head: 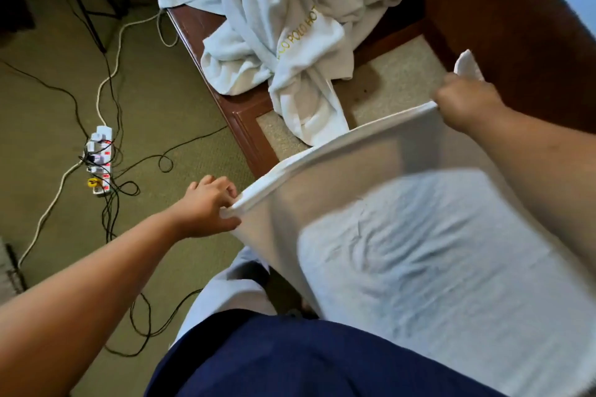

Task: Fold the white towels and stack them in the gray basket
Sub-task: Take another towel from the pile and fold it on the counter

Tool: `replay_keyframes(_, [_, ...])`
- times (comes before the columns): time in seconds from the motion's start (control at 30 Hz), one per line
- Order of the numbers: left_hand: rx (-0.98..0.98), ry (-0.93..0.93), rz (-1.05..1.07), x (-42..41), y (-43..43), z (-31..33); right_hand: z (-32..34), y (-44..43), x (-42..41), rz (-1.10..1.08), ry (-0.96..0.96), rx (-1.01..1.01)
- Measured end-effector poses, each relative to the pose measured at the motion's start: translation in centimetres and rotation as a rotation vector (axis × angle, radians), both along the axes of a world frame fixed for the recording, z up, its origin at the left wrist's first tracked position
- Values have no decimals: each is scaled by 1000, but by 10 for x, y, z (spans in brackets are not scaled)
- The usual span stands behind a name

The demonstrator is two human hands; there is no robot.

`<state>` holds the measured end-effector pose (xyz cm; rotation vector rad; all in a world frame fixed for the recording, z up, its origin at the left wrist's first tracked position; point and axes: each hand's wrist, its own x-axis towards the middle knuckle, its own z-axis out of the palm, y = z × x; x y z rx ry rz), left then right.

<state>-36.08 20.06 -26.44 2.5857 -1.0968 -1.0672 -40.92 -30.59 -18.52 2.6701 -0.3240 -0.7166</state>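
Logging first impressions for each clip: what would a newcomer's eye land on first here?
A white towel stretched between the left hand and right hand, filling the lower right. Behind it, a rumpled towel pile lies top centre; a crowded power strip sits on the carpet, left.

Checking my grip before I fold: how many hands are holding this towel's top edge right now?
2. The left hand pinches the near-left corner of the stretched towel. The right hand grips the far-right corner. No other hand shows in view.
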Motion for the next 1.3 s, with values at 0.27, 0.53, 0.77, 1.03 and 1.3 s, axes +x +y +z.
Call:
replay_keyframes(0.27, [34,-276,-303,-118,14,15,12,-2,-152,-98,-69,-24])
replay_keyframes(0.53, [40,-277,-527,-266,-2,-7,-44,-32,-309,-593,-135,-46])
replay_keyframes(0.77, [-3,87,-515,-299,-15,-18,-53,11,-370,-1102,18,172])
replay_keyframes(1.03, [340,-124,-626,-255,-20,-4,-59,217,-406,-1073,-320,829])
replay_keyframes(1.3, [197,-167,-1153,-284,-42,34,-71,375,-372,-1486,-405,1117])
